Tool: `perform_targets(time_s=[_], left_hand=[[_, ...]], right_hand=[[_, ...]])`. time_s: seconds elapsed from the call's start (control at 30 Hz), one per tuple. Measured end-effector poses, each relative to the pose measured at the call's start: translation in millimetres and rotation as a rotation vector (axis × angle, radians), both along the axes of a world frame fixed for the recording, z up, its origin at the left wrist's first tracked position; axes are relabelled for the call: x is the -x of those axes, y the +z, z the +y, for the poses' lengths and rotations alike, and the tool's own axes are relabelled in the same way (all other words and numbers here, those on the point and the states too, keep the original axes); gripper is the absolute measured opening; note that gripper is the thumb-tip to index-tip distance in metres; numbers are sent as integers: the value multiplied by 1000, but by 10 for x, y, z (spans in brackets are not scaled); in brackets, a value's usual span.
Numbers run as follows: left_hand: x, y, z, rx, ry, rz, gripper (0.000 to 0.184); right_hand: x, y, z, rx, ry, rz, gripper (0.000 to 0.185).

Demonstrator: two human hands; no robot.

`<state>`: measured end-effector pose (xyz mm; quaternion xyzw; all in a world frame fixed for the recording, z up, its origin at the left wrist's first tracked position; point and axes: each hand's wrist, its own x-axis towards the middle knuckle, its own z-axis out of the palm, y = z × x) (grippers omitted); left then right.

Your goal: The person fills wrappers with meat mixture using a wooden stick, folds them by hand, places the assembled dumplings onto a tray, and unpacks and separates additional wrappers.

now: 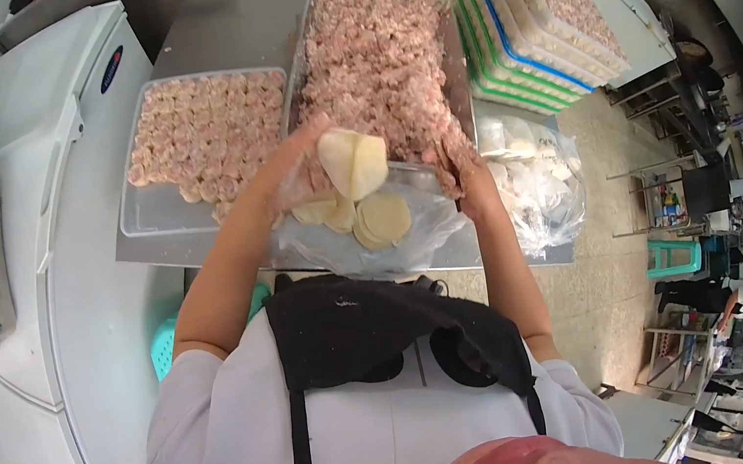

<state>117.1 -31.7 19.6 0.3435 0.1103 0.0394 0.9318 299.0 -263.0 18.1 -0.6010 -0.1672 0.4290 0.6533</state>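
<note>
My left hand (308,166) is closed on a pale round wrapper (354,164), held up just over the near edge of the meat tray. My right hand (467,173) is at the tray's near right corner, its fingers smeared with ground meat; a dark thin thing shows beside them, too small to name. Ground meat (376,57) fills the deep metal tray (459,67). Several loose wrappers (381,220) lie on a clear plastic bag (315,247) in front of me. Rows of filled dumplings (210,131) sit in a shallow plastic tray (165,219) at the left.
Stacked trays (516,37) with green and blue rims stand at the back right. Bags of wrappers (531,179) lie at the table's right end. A white freezer (44,121) is on the left. Another person (726,299) stands far right, near a green stool (672,256).
</note>
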Motion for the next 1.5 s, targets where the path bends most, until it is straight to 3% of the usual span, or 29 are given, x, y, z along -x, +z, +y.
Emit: perform_targets(time_s=[0.07, 0.17, 0.27, 0.37, 0.47, 0.57, 0.67, 0.77, 0.87, 0.97, 1.03, 1.13, 1.17, 1.23, 1.33, 1.37, 1.47, 1.5], left_hand=[[39, -124, 7, -137, -163, -83, 27], [-61, -266, 0, -1253, -151, -104, 25], [-37, -176, -54, -1095, -216, -294, 24], [-16, 26, -24, -898, -338, -314, 23], [-89, -276, 89, -1831, -294, -169, 28], [-39, -298, 24, -1491, -62, -243, 29], [-96, -314, 34, -1559, 3, -178, 29], [-98, -182, -35, -1270, -53, -125, 29], [-187, -269, -93, -1292, 138, -56, 32], [-342, -84, -287, -356, 222, 118, 29], [-499, -68, -422, -40, 295, -36, 34], [-661, 163, -482, 312, 365, -154, 45], [-728, 247, -473, 410, 379, -173, 50], [-772, 36, -349, 441, 368, -172, 62], [-824, -362, -199, 402, 420, -143, 67], [-832, -259, -251, 425, 460, -77, 67], [-825, 150, -506, 434, 522, 28, 69], [-834, 175, -538, 413, 522, 41, 67]], right_hand=[[109, 71, 42, -9, -33, 4, 39], [199, 79, 99, 24, -137, -14, 41], [259, 146, 61, 57, -102, -64, 41], [325, 141, 38, 99, -90, -105, 45], [383, 137, 39, 98, -65, -124, 44], [406, 115, 31, 102, -47, -151, 44], [447, 137, 14, 103, -30, -185, 43], [449, 164, -2, 88, -36, -192, 43], [449, 187, -7, 48, -49, -206, 43], [439, 234, 18, 6, -68, -232, 42], [437, 275, 68, -55, -59, -268, 38], [415, 113, 135, 115, -48, -466, 29], [331, 54, 122, 87, -32, -740, 26], [181, 52, 87, 36, 11, -1286, 22], [175, 595, -94, 442, 174, -1501, 18], [180, 687, -131, 603, 237, -1574, 17], [144, 461, -107, 345, 188, -1578, 16], [84, 503, -142, 397, 236, -1609, 17]])
